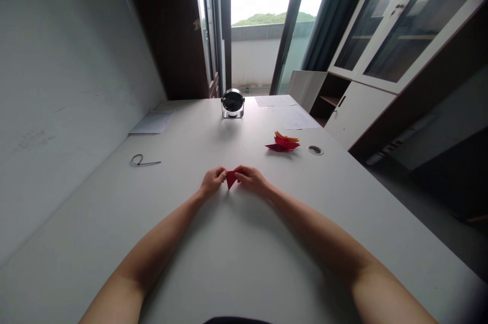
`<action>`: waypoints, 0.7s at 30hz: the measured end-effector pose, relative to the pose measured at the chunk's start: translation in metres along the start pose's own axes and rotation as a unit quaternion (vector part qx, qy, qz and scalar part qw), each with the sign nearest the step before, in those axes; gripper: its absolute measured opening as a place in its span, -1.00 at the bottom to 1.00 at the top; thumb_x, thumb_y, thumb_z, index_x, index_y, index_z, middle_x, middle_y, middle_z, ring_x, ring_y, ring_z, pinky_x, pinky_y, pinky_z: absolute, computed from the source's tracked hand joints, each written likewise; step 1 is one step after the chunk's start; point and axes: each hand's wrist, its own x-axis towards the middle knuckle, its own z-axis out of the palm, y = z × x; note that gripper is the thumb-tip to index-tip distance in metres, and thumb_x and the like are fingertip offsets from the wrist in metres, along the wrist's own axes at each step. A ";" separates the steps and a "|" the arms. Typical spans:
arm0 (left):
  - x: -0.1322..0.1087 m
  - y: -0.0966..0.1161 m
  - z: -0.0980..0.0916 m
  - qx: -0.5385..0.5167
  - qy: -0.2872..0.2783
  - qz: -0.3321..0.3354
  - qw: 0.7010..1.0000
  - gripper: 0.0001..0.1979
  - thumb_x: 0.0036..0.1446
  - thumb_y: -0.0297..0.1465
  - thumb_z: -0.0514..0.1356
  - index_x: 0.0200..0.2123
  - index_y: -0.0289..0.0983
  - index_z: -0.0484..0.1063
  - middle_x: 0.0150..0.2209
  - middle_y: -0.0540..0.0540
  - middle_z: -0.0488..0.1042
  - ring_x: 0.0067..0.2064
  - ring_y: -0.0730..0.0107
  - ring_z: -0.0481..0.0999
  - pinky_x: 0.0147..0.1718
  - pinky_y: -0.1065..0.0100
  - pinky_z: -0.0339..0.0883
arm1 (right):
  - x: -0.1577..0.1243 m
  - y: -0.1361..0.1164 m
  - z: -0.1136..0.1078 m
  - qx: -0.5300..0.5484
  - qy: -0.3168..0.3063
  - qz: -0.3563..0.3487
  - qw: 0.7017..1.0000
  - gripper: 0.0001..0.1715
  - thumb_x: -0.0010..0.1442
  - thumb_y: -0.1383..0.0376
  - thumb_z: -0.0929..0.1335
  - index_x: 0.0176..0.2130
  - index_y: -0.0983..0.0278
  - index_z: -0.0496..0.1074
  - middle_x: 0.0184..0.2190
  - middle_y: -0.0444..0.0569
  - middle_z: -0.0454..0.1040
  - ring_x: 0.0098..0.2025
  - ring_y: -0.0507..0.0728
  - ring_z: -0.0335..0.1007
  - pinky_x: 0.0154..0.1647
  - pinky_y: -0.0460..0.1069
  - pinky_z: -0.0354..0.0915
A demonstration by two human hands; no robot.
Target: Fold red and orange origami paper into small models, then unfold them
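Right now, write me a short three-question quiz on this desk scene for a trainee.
1. True or false: the left hand and right hand both pinch the red paper.
2. Where does the pile of folded papers lie? A) left of the hands B) beyond the hands, to the right C) against the small fan
3. Fill in: a black looped ___ lies on the table toward the left wall.
Key: 1 true; 2 B; 3 cord.

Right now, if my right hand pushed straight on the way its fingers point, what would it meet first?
The small red folded paper triangle that your right hand pinches. Directly beyond it, as far as depth shows, is the left hand, which grips the same piece.
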 end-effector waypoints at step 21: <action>0.000 -0.003 0.000 0.002 -0.005 0.004 1.000 -0.71 0.22 -0.21 0.10 -0.33 -0.28 0.52 -0.46 -0.03 0.49 -0.41 0.40 0.43 -0.38 0.41 0.27 | 0.000 -0.001 0.000 0.008 0.000 -0.008 1.000 -0.67 0.23 0.09 0.34 -0.19 0.27 0.52 -0.40 -0.07 0.55 -0.39 0.08 0.44 -0.30 -0.04 0.31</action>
